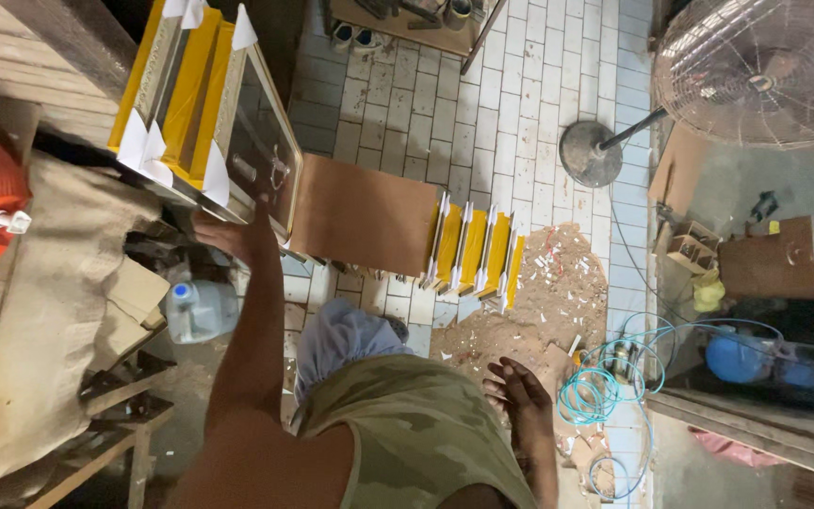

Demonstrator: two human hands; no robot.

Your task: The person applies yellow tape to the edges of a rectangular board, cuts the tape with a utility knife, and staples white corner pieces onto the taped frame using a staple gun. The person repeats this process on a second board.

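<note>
Overhead, the left hand (228,236) grips the lower edge of a glazed picture frame (261,151) leaning beside yellow-wrapped frames (176,85); the right hand (520,391) hangs open-fingered, holding nothing, well apart.

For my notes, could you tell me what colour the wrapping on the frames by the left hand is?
Yellow, with white corner pieces, on the frames by the left hand; head view.

White tiled floor (511,113) — littered — with a standing fan (756,71).
</note>
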